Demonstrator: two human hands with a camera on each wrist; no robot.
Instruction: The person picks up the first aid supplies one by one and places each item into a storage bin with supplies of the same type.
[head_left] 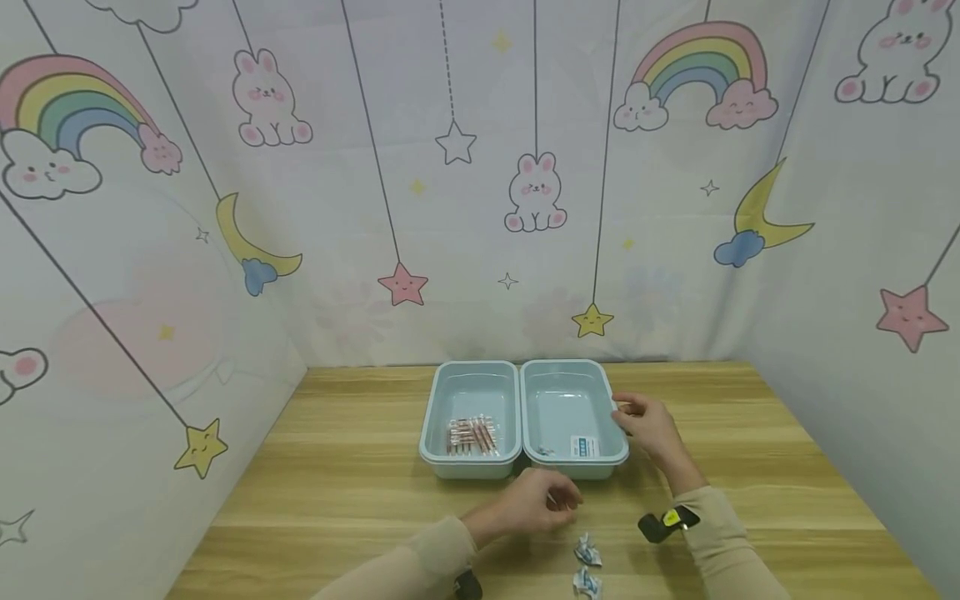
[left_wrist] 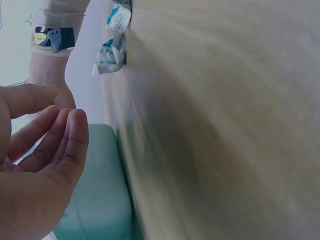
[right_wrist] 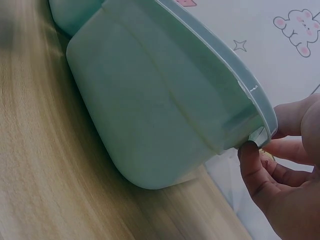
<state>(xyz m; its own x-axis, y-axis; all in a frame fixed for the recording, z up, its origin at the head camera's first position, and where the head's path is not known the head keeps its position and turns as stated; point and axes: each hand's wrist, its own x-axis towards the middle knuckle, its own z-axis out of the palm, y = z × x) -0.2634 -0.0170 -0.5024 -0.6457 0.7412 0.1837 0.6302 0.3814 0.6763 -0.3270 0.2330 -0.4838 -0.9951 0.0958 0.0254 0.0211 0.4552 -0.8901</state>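
the right tray [head_left: 567, 410], pale blue with rounded corners, sits upright on the wooden table [head_left: 337, 467], its near rim towards the person. the right hand [head_left: 651, 427] is clamped on its right side: the close view shows the rim pinched between fingers, one tip bent up underneath it and another laid along the far face. inside, close to the near wall, lies a white-and-blue piece [head_left: 584, 447] (loose packet or stuck label, one cannot tell), with a small pale scrap [head_left: 545, 451] to its left. the left hand [head_left: 534, 500] hangs in front of the two trays, over the table, its fingers loosely bent and the thumb apart from the fingertips, nothing between them. below it and a little to its right, two crumpled white-and-blue wrappers [head_left: 587, 551] lie on the wood, one nearer the person than the other. the left tray [head_left: 480, 398], of the same colour, stands just beside the right one, the rims meeting or nearly so; in it a bunch of reddish-brown sticks [head_left: 472, 436] in clear wrapping lies on the floor of the tray, towards the near end. pale sleeves [head_left: 442, 546] cover both forearms, and behind the table hangs a white curtain [head_left: 480, 217] printed with rabbits, stars, moons and rainbows
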